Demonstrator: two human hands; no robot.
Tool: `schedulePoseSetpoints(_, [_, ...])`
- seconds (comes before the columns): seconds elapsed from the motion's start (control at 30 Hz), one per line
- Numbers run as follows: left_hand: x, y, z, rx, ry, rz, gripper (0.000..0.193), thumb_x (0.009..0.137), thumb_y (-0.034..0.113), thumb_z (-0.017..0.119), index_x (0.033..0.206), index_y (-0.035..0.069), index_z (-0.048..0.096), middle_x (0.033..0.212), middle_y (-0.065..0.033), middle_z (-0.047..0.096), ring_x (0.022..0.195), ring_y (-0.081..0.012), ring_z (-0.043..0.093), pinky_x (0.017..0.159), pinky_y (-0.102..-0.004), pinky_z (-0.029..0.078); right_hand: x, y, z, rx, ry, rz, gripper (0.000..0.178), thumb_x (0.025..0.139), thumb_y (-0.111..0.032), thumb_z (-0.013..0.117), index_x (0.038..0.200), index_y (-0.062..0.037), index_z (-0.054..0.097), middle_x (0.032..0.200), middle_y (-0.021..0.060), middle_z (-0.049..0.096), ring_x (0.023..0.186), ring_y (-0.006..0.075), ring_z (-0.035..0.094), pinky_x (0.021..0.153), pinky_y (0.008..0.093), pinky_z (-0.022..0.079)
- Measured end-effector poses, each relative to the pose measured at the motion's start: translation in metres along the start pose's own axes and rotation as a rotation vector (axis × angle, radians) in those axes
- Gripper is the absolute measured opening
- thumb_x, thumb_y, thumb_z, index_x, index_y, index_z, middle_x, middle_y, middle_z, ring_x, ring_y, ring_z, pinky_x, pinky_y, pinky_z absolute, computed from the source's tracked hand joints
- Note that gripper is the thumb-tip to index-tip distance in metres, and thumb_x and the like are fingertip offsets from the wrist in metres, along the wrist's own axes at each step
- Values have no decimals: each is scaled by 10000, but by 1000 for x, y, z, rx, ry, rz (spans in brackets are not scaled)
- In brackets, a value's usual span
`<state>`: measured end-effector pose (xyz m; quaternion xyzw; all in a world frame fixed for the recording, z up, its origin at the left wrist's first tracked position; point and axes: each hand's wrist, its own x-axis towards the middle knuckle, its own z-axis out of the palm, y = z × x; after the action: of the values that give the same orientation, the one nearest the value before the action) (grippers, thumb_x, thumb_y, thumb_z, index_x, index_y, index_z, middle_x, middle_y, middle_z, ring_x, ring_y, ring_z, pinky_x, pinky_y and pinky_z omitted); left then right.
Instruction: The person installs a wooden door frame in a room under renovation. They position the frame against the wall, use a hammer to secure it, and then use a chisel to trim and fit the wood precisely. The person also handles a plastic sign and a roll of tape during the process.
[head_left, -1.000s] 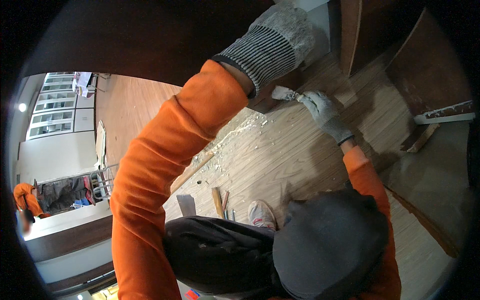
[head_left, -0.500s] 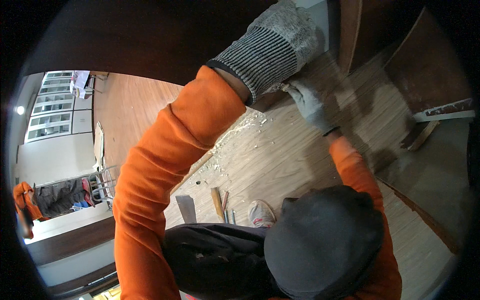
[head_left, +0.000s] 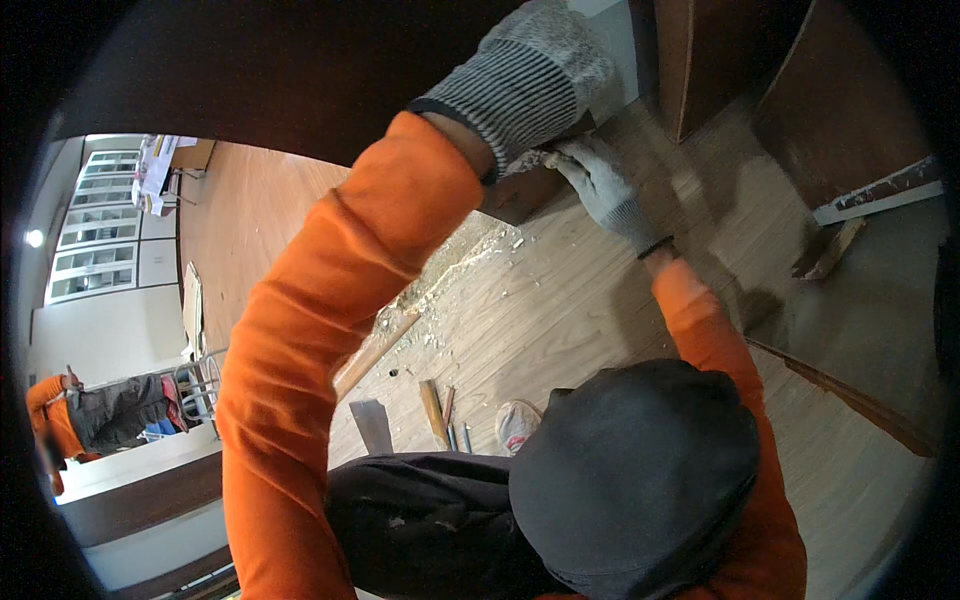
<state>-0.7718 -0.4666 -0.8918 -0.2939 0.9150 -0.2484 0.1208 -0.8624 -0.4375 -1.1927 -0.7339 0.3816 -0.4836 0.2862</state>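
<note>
My left hand [head_left: 560, 60], in a grey knitted work glove with a striped cuff, is raised against the large dark brown panel [head_left: 300, 70]. Its fingers are hidden beyond the back of the glove. Lower down, my right hand [head_left: 600, 190] wears a similar grey glove and reaches in toward the panel's lower corner. The fingers of that hand are bent together, close below my left wrist. Whatever they grip there is too small and too covered to name.
Wood chips [head_left: 470, 265] litter the floor beside a wooden strip [head_left: 375, 355]. A flat metal blade [head_left: 372, 425] and narrow sticks [head_left: 435, 410] lie near my shoe [head_left: 517, 425]. Brown boards [head_left: 850, 110] stand at right. Another person [head_left: 90, 410] is at far left.
Both of my hands have shifted slightly left in the picture, and the whole view has turned a little. My right hand stays near the panel's corner. The other person's arm has moved.
</note>
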Motion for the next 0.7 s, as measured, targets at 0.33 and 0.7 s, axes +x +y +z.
schedulePoseSetpoints(0.33, [9, -13, -26, -22, -224, 41, 143, 843, 143, 611, 819, 61, 726, 799, -179, 692, 819, -343, 704, 753, -432, 550, 13, -34, -21, 116, -123, 264, 378, 1013, -371, 613, 1197, -46, 674, 1127, 162, 697, 1069, 349, 653, 934, 413, 516])
schedulePoseSetpoints(0.7, [-10, -9, -53, -221, 67, 8, 132, 822, 145, 639, 810, 70, 746, 824, -184, 724, 823, -354, 719, 749, -429, 572, -30, -90, -4, 97, -377, -53, 254, 978, -263, 613, 1175, -108, 653, 1088, 120, 652, 1017, 330, 637, 859, 419, 513])
